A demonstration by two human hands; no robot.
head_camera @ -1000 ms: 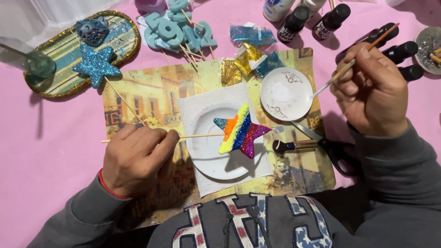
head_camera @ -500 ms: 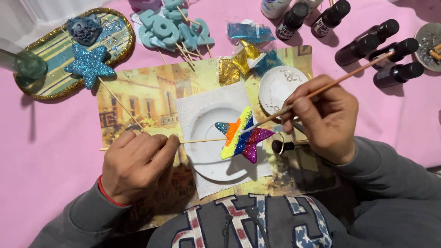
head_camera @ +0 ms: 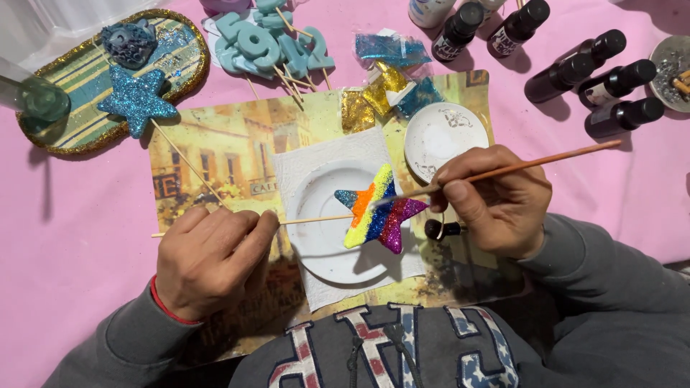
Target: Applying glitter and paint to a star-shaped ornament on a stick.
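Note:
A star (head_camera: 375,211) striped in rainbow glitter sits on a thin wooden stick (head_camera: 309,220) over a white plate (head_camera: 323,244). My left hand (head_camera: 208,255) pinches that stick and holds the star level above the plate. My right hand (head_camera: 496,197) grips a long wooden paintbrush (head_camera: 532,162), and its tip rests on the star's upper right stripes. A small white dish (head_camera: 444,136) lies just beyond my right hand.
A picture placemat (head_camera: 215,154) and white paper towel (head_camera: 302,162) lie under the plate. Dark bottles (head_camera: 596,79) stand at the back right. Blue number toppers (head_camera: 266,43), glitter bags (head_camera: 388,75), and an oval tray (head_camera: 79,136) with a blue glitter star (head_camera: 135,106) lie behind.
My right hand came down from the dark bottles at the back right to the star. The brush tip now touches the star. My left hand kept the stick still.

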